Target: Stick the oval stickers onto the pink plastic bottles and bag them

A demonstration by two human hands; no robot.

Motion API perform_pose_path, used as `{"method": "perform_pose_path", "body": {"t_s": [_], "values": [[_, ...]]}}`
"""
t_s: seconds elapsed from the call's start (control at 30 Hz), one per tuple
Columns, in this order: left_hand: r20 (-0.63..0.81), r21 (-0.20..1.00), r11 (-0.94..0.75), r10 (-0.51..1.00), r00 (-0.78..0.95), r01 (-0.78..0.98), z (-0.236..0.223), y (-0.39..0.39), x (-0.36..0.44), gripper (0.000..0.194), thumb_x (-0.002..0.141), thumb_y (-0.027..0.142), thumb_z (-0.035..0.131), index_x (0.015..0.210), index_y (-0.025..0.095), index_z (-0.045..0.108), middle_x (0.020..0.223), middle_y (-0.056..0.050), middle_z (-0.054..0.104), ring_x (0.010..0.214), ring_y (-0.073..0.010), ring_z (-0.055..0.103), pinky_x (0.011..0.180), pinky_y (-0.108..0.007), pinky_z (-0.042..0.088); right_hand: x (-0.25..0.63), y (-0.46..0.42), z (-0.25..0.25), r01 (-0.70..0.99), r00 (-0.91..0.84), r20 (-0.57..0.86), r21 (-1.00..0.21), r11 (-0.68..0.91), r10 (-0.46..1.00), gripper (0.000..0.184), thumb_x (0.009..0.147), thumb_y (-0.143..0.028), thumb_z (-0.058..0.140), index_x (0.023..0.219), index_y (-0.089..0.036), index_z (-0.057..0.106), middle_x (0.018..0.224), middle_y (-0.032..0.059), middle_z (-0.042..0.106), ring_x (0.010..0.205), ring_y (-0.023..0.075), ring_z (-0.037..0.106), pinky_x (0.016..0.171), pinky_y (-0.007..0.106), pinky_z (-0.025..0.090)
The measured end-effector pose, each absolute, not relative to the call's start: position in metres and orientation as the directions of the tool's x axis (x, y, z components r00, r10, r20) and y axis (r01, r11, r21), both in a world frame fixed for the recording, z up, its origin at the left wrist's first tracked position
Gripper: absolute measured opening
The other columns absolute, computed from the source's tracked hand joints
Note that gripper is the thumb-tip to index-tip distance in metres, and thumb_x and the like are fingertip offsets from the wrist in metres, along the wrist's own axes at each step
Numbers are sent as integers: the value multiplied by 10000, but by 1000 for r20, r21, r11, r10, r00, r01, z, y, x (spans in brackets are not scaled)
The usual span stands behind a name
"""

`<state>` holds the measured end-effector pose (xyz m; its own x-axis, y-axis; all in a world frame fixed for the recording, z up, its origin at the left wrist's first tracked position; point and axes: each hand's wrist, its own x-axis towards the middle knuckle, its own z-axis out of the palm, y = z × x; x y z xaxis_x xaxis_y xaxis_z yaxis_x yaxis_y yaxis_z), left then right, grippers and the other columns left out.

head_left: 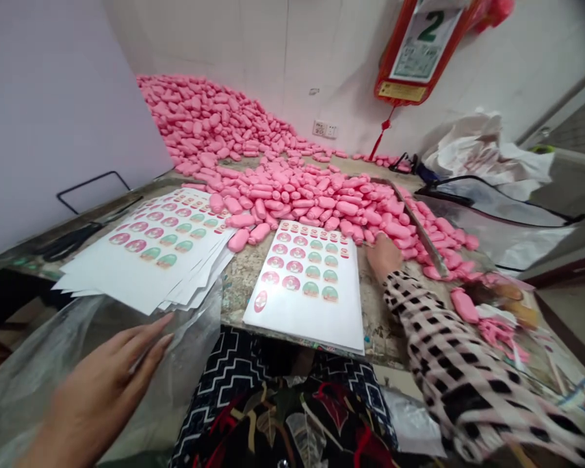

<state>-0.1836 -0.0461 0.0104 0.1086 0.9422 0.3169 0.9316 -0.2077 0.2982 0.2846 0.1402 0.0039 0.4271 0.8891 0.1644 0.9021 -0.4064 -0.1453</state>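
Note:
My left hand (117, 383) hangs over a clear plastic sheet (185, 357) at the lower left, its fingers stretched out and holding nothing. Just beyond its fingertips lies a fanned stack of printed sticker sheets (121, 279). A second stack of sticker sheets (316, 318), with rows of pink and green round labels, rests in front of me. To the right of that stack, my right hand (385, 257) is at the near edge of a heap of small pink capsule-shaped pieces (292, 188). Its fingers look curled together; whatever they hold is hidden.
More pink pieces (195, 117) are piled against the wall. A metal bar (416, 227) lies across the heap's right side. At the right are a clear zip bag (507, 227) and crumpled white plastic (487, 149). A red calendar (419, 52) hangs above; dark scissors (73, 242) lie left.

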Motion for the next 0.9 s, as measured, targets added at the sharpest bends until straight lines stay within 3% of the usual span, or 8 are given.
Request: {"method": "perform_pose_path", "body": {"t_s": [0.13, 0.27, 0.4, 0.47, 0.53, 0.6, 0.73, 0.9], "values": [[420, 371, -452, 861, 288, 811, 26, -41, -121, 344, 859, 319, 478, 1201, 288, 505, 1103, -21, 606, 1019, -188, 558, 881, -333, 453, 279, 103, 30, 940, 337, 267, -141, -310, 903, 410, 776, -373, 535, 1117, -145, 519, 947, 126, 627, 847, 258, 581, 674, 330, 404], [255, 588, -506, 857, 448, 631, 38, -32, -66, 564, 845, 316, 515, 1367, 273, 305, 1376, -54, 416, 1280, -217, 338, 1059, -419, 280, 231, 36, 64, 802, -68, -52, -597, 24, 996, 244, 745, -335, 584, 945, -195, 588, 773, 21, 615, 663, 150, 543, 575, 249, 382], [-145, 955, -53, 774, 616, 291, 34, -27, -41, 902, 607, 372, 755, 1370, 244, 291, 1297, -100, 484, 1183, -254, 450, 1008, -427, 339, 170, -13, 74, 435, -573, -310, -899, -39, 759, 153, 706, -247, 646, 841, -196, 594, 768, -14, 592, 678, 109, 526, 586, 208, 395], [-296, 940, 323, 607, 738, 111, 23, -28, -40, 756, 572, 294, 773, 1244, 192, 444, 1014, -64, 617, 934, -210, 595, 860, -366, 457, 149, -17, 66, 346, -648, -316, -933, -102, 693, 155, 715, -265, 651, 838, -192, 590, 795, -12, 599, 711, 110, 535, 626, 215, 413], [-381, 834, 551, 525, 761, 37, 12, -30, -46, 502, 646, 264, 705, 1102, 154, 526, 745, -3, 598, 674, -147, 601, 697, -309, 490, 136, -9, 51, 326, -612, -281, -941, -87, 739, 200, 739, -330, 638, 878, -195, 589, 815, -8, 597, 713, 112, 529, 641, 227, 416], [-444, 831, 555, 616, 651, 41, 3, -33, -55, 382, 724, 290, 627, 1069, 154, 534, 645, 23, 553, 562, -117, 552, 622, -286, 476, 127, 7, 32, 399, -485, -199, -917, 13, 852, 239, 789, -400, 574, 930, -207, 591, 842, -1, 594, 729, 123, 523, 658, 246, 410], [-161, 927, 51, 949, 273, 370, -8, -36, -71, 300, 792, 337, 556, 1045, 176, 568, 951, -60, 608, 869, -185, 579, 814, -346, 457, 115, 33, -2, 701, -244, -17, -694, 164, 970, 235, 873, -378, 442, 911, -226, 617, 894, 22, 603, 833, 160, 531, 729, 278, 379], [117, 604, -339, 933, 341, 721, -26, -31, -70, 490, 869, 269, 430, 1347, 191, 356, 1411, -105, 347, 1254, -222, 378, 1023, -379, 335, 101, 37, -14, 880, -173, 55, -439, 180, 983, 217, 896, -333, 394, 967, -245, 579, 956, 21, 597, 832, 156, 544, 678, 260, 349]]}}
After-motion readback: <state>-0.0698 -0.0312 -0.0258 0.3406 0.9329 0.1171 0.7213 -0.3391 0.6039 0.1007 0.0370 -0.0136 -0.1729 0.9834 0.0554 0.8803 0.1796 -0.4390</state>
